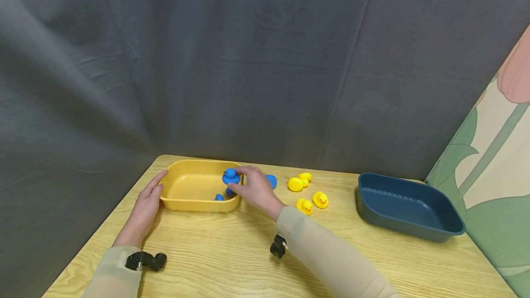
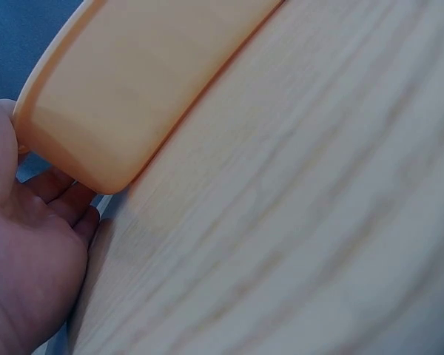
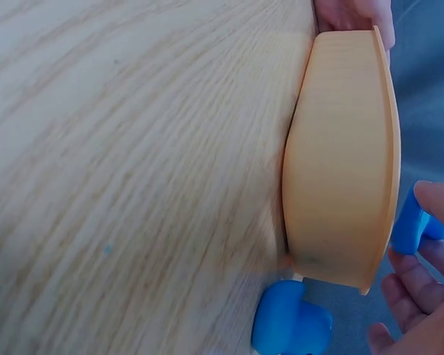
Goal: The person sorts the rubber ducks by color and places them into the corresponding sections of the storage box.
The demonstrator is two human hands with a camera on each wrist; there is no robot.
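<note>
A yellow tray (image 1: 188, 186) stands at the table's left. My left hand (image 1: 151, 195) holds its left end, thumb at the rim and fingers (image 2: 63, 194) curled against the outer wall (image 2: 133, 96). My right hand (image 1: 248, 186) pinches a blue duck (image 1: 230, 176) just over the tray's right rim; in the right wrist view this held duck (image 3: 407, 225) sits between my fingertips (image 3: 438, 201) beyond the tray (image 3: 344, 163). Two more blue ducks (image 1: 223, 194) lie inside the tray. Another blue duck (image 1: 271, 180) stands on the table behind my right hand, and it shows close up as a blue duck (image 3: 290, 324) beside the tray's corner.
Several yellow ducks (image 1: 306, 192) stand on the wooden table (image 1: 232, 261) right of my right hand. A dark blue tray (image 1: 430, 231) sits at the far right. A grey cloth hangs behind the table, and a flowered panel (image 1: 492, 164) borders the right side.
</note>
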